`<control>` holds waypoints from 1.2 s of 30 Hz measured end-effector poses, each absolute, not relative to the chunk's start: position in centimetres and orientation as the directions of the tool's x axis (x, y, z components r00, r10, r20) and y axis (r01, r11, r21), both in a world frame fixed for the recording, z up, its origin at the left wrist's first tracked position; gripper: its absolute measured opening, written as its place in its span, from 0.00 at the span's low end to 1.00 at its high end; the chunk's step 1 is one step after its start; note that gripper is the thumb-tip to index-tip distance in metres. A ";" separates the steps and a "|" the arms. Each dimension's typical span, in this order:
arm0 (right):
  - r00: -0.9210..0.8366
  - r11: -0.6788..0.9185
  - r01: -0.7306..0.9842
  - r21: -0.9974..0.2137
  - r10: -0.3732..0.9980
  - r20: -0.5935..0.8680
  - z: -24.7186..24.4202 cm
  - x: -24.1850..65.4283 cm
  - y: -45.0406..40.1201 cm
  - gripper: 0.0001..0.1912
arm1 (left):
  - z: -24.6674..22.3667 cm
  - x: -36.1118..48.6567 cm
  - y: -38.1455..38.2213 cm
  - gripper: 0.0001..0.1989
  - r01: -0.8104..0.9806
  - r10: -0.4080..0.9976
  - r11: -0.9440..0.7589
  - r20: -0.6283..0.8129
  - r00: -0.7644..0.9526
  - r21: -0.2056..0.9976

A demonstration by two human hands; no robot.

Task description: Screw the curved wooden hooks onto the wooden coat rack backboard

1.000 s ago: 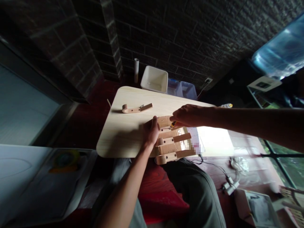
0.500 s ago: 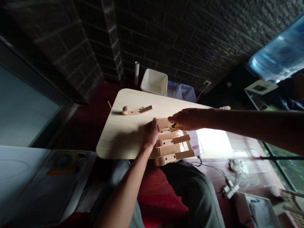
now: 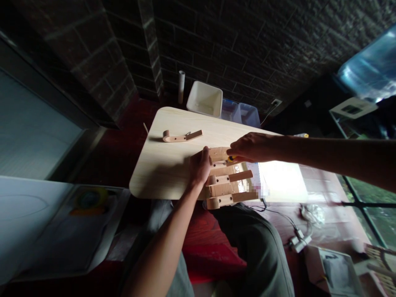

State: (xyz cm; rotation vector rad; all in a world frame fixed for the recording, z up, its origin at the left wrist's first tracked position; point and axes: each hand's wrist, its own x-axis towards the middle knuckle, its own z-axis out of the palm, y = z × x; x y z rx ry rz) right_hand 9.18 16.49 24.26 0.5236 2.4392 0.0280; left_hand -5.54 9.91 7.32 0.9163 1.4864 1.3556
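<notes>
My left hand [image 3: 200, 167] is closed round the left side of a flat wooden board [image 3: 218, 154], its thumb on top. Several curved wooden hooks lie across this board, among them a middle hook [image 3: 222, 179] and a near hook [image 3: 221, 201], with dark holes or screws in them. A yellow-and-black screwdriver [image 3: 231, 158] is in my right hand [image 3: 247, 147], fingers wrapped round its handle. Its tip points at the farthest hook [image 3: 216, 164] on the board, close to a hole. Apart from these, a loose wooden hook [image 3: 177, 138] rests on the table to the upper left.
The pale wooden table [image 3: 157, 175] has rounded corners. Behind it stand a white bin [image 3: 204, 99], bluish plastic bins [image 3: 248, 115] and a white tube [image 3: 181, 86]. A power strip [image 3: 300, 242] with cables lies on the floor at right.
The whole view has shifted slightly, so the table appears higher and farther right. My right hand has turned a little on the screwdriver; my left hand keeps its hold on the board.
</notes>
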 end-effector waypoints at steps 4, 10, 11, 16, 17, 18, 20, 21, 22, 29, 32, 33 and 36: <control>-0.705 0.897 0.413 0.155 0.423 -0.569 24.1 8.9 16.0 0.10 | 6.9 -5.6 10.1 0.31 -0.032 0.934 0.135 -0.138 -0.329 0.990; -0.647 0.837 0.513 0.191 0.523 -0.555 24.0 8.8 15.1 0.12 | 6.6 -5.4 10.3 0.30 -0.067 0.934 0.130 -0.145 -0.326 0.989; -0.642 0.834 0.520 0.184 0.524 -0.560 24.1 8.9 15.0 0.13 | 6.8 -5.4 10.3 0.29 -0.078 0.932 0.135 -0.153 -0.329 0.988; -0.654 0.821 0.554 0.136 0.530 -0.539 24.9 9.8 15.7 0.13 | 7.3 -5.4 10.1 0.29 -0.102 0.929 0.152 -0.177 -0.324 0.983; -0.655 0.822 0.553 0.134 0.528 -0.540 25.0 10.0 15.8 0.13 | 7.2 -5.4 10.1 0.29 -0.099 0.930 0.151 -0.175 -0.322 0.984; -0.656 0.828 0.545 0.134 0.520 -0.546 25.0 10.0 16.0 0.13 | 7.1 -5.4 10.1 0.29 -0.098 0.930 0.149 -0.173 -0.323 0.984; -0.664 0.847 0.515 0.132 0.492 -0.562 24.9 10.0 16.1 0.13 | 6.8 -5.4 10.2 0.29 -0.096 0.930 0.143 -0.167 -0.328 0.985; -0.672 0.858 0.497 0.134 0.478 -0.565 24.8 9.9 16.2 0.14 | 6.7 -5.4 10.2 0.29 -0.093 0.930 0.141 -0.164 -0.330 0.986; -0.683 0.869 0.476 0.138 0.464 -0.565 24.7 9.8 16.2 0.14 | 6.5 -5.4 10.3 0.29 -0.087 0.930 0.140 -0.161 -0.331 0.986; -0.696 0.893 0.416 0.172 0.435 -0.572 24.2 9.1 16.4 0.11 | 5.6 -5.5 10.5 0.29 -0.066 0.935 0.130 -0.145 -0.323 0.989; -0.685 0.872 0.451 0.188 0.474 -0.554 24.1 8.6 16.1 0.10 | 5.5 -5.4 10.5 0.29 -0.081 0.932 0.130 -0.149 -0.329 0.988; -0.676 0.865 0.460 0.201 0.488 -0.552 24.1 8.5 16.0 0.11 | 5.5 -5.4 10.5 0.29 -0.085 0.931 0.130 -0.151 -0.333 0.988; -0.663 0.868 0.443 0.226 0.486 -0.570 24.0 8.5 15.5 0.13 | 5.9 -5.3 10.4 0.29 -0.087 0.931 0.124 -0.146 -0.334 0.988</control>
